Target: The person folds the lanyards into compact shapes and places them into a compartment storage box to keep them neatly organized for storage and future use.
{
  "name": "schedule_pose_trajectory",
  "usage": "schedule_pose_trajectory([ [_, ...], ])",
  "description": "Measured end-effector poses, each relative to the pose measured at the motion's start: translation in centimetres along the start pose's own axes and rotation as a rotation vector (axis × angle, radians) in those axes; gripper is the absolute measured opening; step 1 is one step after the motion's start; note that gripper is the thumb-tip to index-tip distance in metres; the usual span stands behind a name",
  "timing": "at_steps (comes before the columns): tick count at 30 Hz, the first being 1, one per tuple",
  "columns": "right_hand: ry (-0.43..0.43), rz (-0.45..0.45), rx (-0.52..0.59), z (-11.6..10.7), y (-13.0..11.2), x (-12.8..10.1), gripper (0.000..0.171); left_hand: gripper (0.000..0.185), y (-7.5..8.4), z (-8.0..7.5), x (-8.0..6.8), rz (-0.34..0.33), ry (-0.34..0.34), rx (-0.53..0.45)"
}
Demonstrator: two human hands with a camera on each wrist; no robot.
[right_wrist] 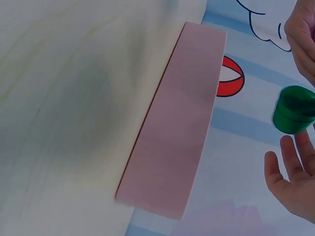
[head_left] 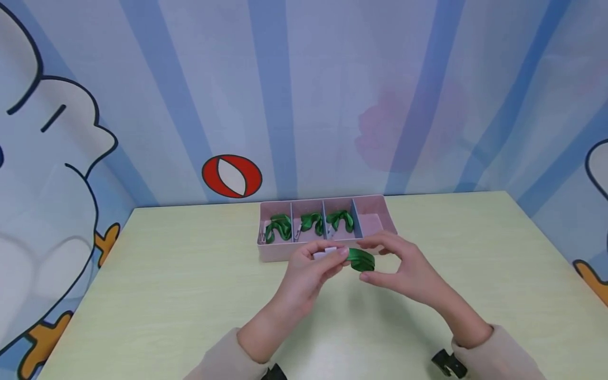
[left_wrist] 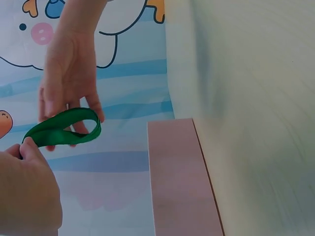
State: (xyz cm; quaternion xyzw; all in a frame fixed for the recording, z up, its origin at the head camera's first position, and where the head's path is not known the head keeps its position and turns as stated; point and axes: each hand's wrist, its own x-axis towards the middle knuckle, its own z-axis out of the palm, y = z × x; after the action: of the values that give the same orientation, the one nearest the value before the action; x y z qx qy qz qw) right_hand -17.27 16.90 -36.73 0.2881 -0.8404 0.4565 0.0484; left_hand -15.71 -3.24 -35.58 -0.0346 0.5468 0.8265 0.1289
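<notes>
My left hand [head_left: 306, 277] pinches a green satin ribbon [head_left: 362, 260] between thumb and fingers, in front of the box and above the table. Out of its grip the ribbon curves into a loop, plain in the left wrist view. A small white piece [head_left: 330, 249] shows at the left fingertips. Around the loop's far side, the right hand [head_left: 412, 266] holds its thumb and fingers spread apart. In the right wrist view those fingers [right_wrist: 290, 155] reach up just below the ribbon loop [right_wrist: 290, 115].
Behind the hands stands a pink divided box [head_left: 275, 253]. Three of its compartments each hold a green ribbon bundle [head_left: 280, 227] with a small pale piece; the rightmost shows a bare bottom. The pale table [head_left: 190, 295] meets a printed blue backdrop [head_left: 323, 105].
</notes>
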Motion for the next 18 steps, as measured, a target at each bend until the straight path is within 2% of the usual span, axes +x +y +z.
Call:
schedule_pose_trajectory([
  [4, 0.001, -0.010, -0.022, 0.1, 0.5, 0.0, 0.036, 0.012, 0.3, 0.0, 0.0, -0.011, -0.014, -0.059],
  [7, 0.013, 0.000, 0.028, -0.2, 0.8, -0.2, 0.022, 0.013, 0.5, -0.2, 0.0, -0.011, -0.014, -0.067],
  [9, -0.006, -0.015, 0.127, -0.6, 0.8, -0.4, 0.014, 0.015, 0.6, -0.5, 0.0, -0.008, -0.003, -0.051],
  [12, -0.079, -0.074, 0.354, -1.2, 0.9, -0.7, 0.013, 0.020, 0.4, -1.1, 0.2, 0.003, 0.007, -0.004],
  [15, -0.174, -0.190, 0.577, -1.7, 1.0, -0.8, 0.018, 0.021, 0.0, -1.7, 0.4, 0.004, -0.028, 0.074],
  [18, -0.276, -0.278, 0.723, -1.9, 1.1, -0.8, 0.018, 0.022, -0.4, -1.9, 0.5, 0.008, -0.091, 0.178],
])
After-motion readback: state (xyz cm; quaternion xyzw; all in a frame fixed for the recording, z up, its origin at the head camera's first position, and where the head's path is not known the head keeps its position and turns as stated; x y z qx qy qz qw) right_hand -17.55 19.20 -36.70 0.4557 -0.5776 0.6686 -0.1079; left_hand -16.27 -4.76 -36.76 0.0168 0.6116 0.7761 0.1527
